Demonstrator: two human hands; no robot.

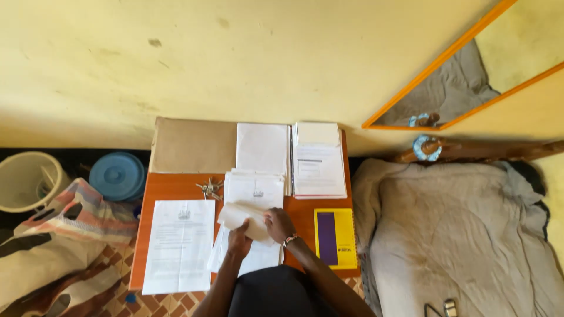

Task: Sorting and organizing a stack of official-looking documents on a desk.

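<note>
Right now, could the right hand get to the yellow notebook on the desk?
Probably yes. The right hand is on the folded paper, and the yellow notebook lies just beside it on the desk, with nothing between.

White papers, orange table, yellow-purple notebook.

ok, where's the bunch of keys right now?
In the head view, the bunch of keys lies on the orange table, left of centre, between the brown envelope behind it and the printed sheet in front.
</note>
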